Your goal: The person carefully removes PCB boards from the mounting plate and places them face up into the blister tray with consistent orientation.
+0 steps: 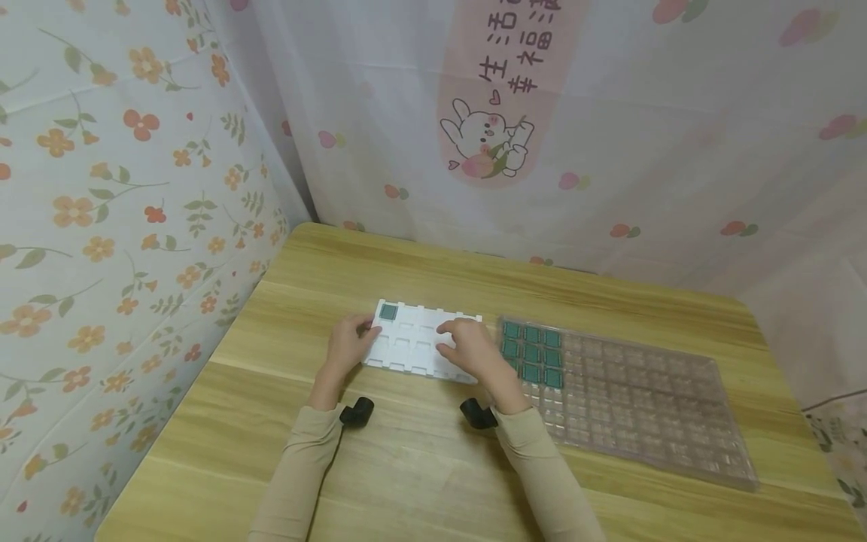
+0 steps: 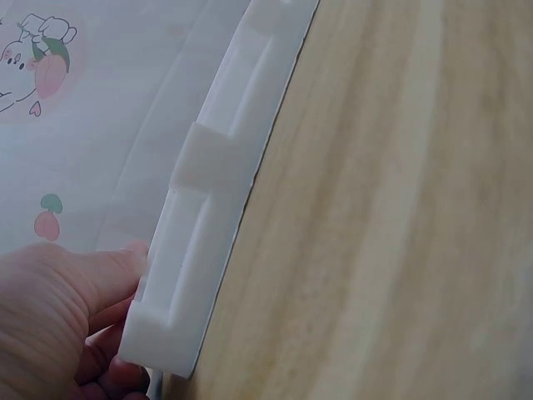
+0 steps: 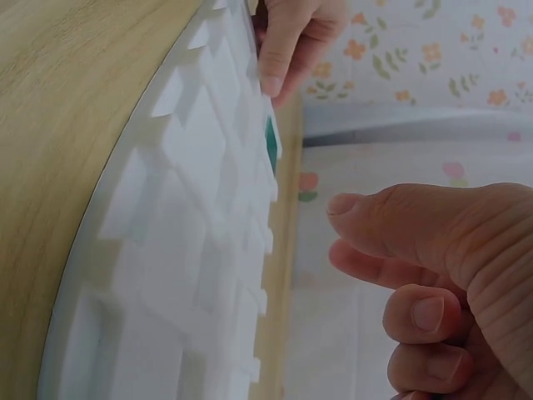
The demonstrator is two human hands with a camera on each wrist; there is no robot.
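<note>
A white plastic tray (image 1: 403,351) with shallow compartments lies on the table. One square green piece (image 1: 388,312) occupies its far left compartment, showing as a green sliver in the right wrist view. My left hand (image 1: 348,345) grips the tray's left edge; in the left wrist view the thumb lies against the rim and the other fingers (image 2: 100,354) are curled by the corner. Above the tray's right part hovers my right hand (image 1: 472,349). Its thumb (image 3: 391,218) and index finger are a little apart with nothing visible between them, the other fingers loosely curled.
Right of the white tray lies a large clear plastic tray (image 1: 643,403) with many cells. Several green pieces (image 1: 532,354) fill cells at its far left. Black wrist cameras (image 1: 478,414) sit near both cuffs. Patterned curtains (image 1: 379,98) hang behind and left of the wooden table (image 1: 406,459).
</note>
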